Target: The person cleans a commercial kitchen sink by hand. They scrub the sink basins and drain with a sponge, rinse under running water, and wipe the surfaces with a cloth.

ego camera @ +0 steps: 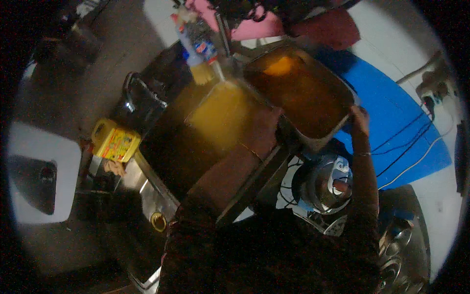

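Observation:
A rectangular metal pan (315, 137) is tilted at the upper right of a sink, with dark brown contents and a bright orange patch (281, 66) near its far end. On its right corner, my right hand (360, 117) grips the rim. My left hand (273, 117) is at the near left edge of the same pan; its fingers are dim and blurred. Left of the pan, a blurred yellow shape (222, 114) shows over the dark sink basin (165, 154); whether it is a board or liquid, I cannot tell.
A faucet (147, 90) and a yellow jug (117, 143) stand on the left. Bottles (202, 49) stand at the back. A round metal appliance (323, 183) is below the pan, with a blue surface (400, 132) and cables to the right. Metal ware (396, 239) lies lower right.

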### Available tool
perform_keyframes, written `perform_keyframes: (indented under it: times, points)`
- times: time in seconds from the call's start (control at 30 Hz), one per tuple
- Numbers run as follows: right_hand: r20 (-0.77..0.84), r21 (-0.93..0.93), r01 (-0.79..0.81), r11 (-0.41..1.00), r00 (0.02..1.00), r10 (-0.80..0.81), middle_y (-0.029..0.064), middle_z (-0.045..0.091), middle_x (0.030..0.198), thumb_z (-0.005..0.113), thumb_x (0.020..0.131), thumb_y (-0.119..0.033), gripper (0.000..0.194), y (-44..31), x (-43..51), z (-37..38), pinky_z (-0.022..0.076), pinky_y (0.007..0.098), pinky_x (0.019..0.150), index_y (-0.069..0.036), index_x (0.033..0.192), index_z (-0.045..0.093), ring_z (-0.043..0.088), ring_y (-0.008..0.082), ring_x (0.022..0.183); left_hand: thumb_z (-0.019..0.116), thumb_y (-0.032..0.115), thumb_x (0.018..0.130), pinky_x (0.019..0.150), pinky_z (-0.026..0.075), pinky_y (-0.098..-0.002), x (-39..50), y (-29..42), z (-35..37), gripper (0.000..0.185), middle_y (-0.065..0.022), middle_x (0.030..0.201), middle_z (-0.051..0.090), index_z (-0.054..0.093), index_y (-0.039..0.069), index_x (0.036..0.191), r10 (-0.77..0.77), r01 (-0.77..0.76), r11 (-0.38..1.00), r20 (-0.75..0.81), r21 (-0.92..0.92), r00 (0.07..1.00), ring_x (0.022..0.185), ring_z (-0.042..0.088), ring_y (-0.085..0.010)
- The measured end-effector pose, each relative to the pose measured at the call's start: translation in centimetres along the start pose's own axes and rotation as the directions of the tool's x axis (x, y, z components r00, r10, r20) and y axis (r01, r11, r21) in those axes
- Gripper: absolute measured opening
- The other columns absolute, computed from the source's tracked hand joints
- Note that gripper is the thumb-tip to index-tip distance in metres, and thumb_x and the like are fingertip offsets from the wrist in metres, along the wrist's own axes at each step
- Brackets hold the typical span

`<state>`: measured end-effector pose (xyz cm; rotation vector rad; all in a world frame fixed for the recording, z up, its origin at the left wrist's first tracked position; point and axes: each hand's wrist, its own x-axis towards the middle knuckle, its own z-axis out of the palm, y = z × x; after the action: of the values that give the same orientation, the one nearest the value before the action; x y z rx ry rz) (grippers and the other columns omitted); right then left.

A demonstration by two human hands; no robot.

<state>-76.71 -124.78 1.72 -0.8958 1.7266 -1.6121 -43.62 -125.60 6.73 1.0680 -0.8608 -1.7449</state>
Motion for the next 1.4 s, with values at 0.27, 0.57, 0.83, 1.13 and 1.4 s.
perform_keyframes:
  times: [0.27, 0.57, 0.83, 1.13, 1.4]
  points:
    - [0.285, -0.062, 0.228, 0.972, 0.937, -0.201, 0.0092, 0.059, 0.100, 0.045, 0.087, -0.031, 0.037, -4.4, -2.6, 2.0, 0.0426, 0.0334, 0.078, -0.001, 0.104, 0.057, 0.053, 0.0209, 0.087, 0.056, 0.019, 0.078, 0.057, 0.044, -0.0359, -8.5, -2.0, -1.6, 0.014, -0.0065, 0.073, 0.048, 0.050, 0.007, 0.083, -0.049, -0.019, 0.913, -0.156, -0.407, 0.987, 0.067, 0.051, -0.0183]
    - [0.546, -0.334, 0.786, 0.520, 0.611, -0.573, 0.0092, 0.059, 0.089, 0.048, 0.085, -0.022, 0.026, -5.5, -8.8, 10.6, 0.0420, 0.0331, 0.067, -0.002, 0.097, 0.059, 0.053, 0.0199, 0.078, 0.055, 0.026, 0.080, 0.072, 0.046, -0.0415, -15.4, -1.6, -11.3, 0.028, -0.0097, 0.094, 0.055, 0.053, 0.006, 0.100, 0.298, -0.299, 0.954, 0.047, 0.018, 0.953, 0.084, 0.055, -0.0257]
    - [0.590, 0.071, 0.275, 0.959, 0.764, -0.263, 0.0012, 0.051, 0.063, 0.059, 0.075, -0.021, 0.020, -11.2, -12.3, 22.1, 0.0361, 0.0281, 0.050, -0.001, 0.075, 0.061, 0.046, 0.0106, 0.058, 0.045, 0.028, 0.088, 0.079, 0.045, -0.0440, -18.6, 0.2, -14.2, 0.032, -0.0161, 0.099, 0.056, 0.052, 0.001, 0.104, -0.139, 0.078, 0.664, -0.021, -0.744, 0.990, 0.092, 0.053, -0.0313]
    - [0.595, -0.057, 0.902, 0.428, 0.375, -0.711, 0.0139, 0.052, 0.058, 0.060, 0.071, -0.018, 0.019, -20.0, -24.1, 33.8, 0.0391, 0.0374, 0.050, -0.001, 0.072, 0.053, 0.051, 0.0287, 0.054, 0.041, 0.031, 0.089, 0.077, 0.045, -0.0414, -17.3, -7.6, -17.2, 0.035, -0.0157, 0.090, 0.059, 0.054, 0.001, 0.101, -0.160, 0.399, 0.684, 0.407, -0.611, 0.899, 0.085, 0.055, -0.0294]
    - [0.607, -0.060, 0.983, 0.174, 0.174, -0.775, 0.0158, 0.051, 0.059, 0.058, 0.072, -0.019, 0.019, -21.9, -30.0, 32.2, 0.0403, 0.0423, 0.049, -0.004, 0.066, 0.048, 0.053, 0.0342, 0.057, 0.042, 0.030, 0.087, 0.051, 0.041, -0.0349, -20.6, 3.4, -11.8, 0.026, -0.0059, 0.068, 0.052, 0.054, 0.007, 0.091, -0.299, 0.489, 0.693, 0.405, -0.531, 0.864, 0.056, 0.049, -0.0209]
